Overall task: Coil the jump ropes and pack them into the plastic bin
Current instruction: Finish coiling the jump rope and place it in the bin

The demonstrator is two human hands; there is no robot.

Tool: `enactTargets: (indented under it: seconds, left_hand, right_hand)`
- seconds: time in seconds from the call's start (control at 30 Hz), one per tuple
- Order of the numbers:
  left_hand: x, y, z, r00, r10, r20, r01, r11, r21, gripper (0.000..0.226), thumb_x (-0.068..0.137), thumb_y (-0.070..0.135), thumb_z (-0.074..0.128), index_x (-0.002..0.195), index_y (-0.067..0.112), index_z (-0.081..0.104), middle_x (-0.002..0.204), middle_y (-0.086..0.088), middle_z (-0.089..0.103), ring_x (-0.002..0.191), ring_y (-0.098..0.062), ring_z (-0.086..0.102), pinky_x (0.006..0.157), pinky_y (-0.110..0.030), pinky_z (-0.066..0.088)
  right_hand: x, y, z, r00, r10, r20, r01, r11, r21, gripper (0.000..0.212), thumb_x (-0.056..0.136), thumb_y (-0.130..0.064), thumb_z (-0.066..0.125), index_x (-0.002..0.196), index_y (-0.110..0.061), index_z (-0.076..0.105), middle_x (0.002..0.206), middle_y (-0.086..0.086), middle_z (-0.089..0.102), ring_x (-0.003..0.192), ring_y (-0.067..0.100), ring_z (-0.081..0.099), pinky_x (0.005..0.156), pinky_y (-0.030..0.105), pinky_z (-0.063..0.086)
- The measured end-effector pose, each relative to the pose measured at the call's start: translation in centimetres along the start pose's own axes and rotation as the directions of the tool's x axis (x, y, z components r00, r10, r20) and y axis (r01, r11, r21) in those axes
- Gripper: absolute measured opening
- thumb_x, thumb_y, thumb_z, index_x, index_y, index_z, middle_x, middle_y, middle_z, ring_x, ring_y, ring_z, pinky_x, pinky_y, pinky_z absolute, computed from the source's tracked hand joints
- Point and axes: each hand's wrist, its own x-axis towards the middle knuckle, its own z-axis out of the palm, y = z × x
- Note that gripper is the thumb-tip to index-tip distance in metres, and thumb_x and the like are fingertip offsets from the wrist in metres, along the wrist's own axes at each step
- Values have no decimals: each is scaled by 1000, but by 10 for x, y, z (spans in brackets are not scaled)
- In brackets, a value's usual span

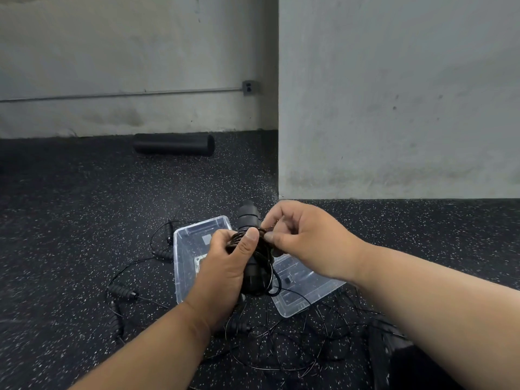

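Note:
My left hand [225,266] grips the black handles of a jump rope [250,218], thumb pressed over thin cable wound around them. My right hand [298,235] pinches that cable just right of the coil. Both hands hover above a clear plastic bin [183,249] on the floor, with its clear lid [306,285] lying beside it on the right. Other black jump ropes lie loose: handles [122,292] to the bin's left and a tangle of thin cables [295,347] in front of it.
The floor is black speckled rubber. A black foam roller [174,144] lies against the far wall. A grey concrete column [394,108] stands at the right, its corner just behind the bin. A dark object [394,350] sits at the lower right.

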Motion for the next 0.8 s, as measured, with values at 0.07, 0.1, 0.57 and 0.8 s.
enactTargets:
  seconds: [0.07, 0.1, 0.57, 0.8]
  left_hand:
    - [-1, -2, -1, 1000, -5, 19, 4, 1000, 23, 71, 73, 63, 74, 121, 15, 53, 99, -22, 74, 78, -33, 71, 67, -55, 63]
    - [-2, -3, -1, 1000, -5, 27, 5, 1000, 25, 70, 75, 62, 74, 121, 15, 52, 99, -23, 73, 77, -33, 71, 65, -52, 63]
    - [4, -19, 4, 1000, -30, 2, 30, 996, -79, 38, 80, 45, 75, 101, 23, 51, 84, -8, 63, 66, -23, 60, 54, -37, 51]
    - [4, -24, 3, 1000, 15, -6, -16, 978, -210, 32, 77, 29, 67, 102, 23, 50, 88, -14, 61, 70, -27, 58, 59, -40, 49]
  right_hand:
    - [2, -1, -3, 1000, 4, 23, -3, 1000, -30, 10, 95, -18, 76, 96, -26, 70, 61, -8, 59, 61, 15, 54, 72, 54, 57]
    - [2, -3, -6, 999, -2, 36, 4, 998, -60, 10, 94, -20, 77, 97, -27, 71, 61, -9, 60, 60, 11, 53, 69, 49, 57]
    - [-5, -15, 3, 975, -179, 132, 222, 764, -606, 4, 92, -32, 63, 92, -28, 63, 70, -11, 62, 64, 10, 56, 59, 27, 44]
    - [-8, -9, 9, 992, -123, 0, 111, 896, -430, 8, 87, -22, 66, 85, -26, 59, 70, -4, 67, 62, 11, 59, 58, 28, 47]
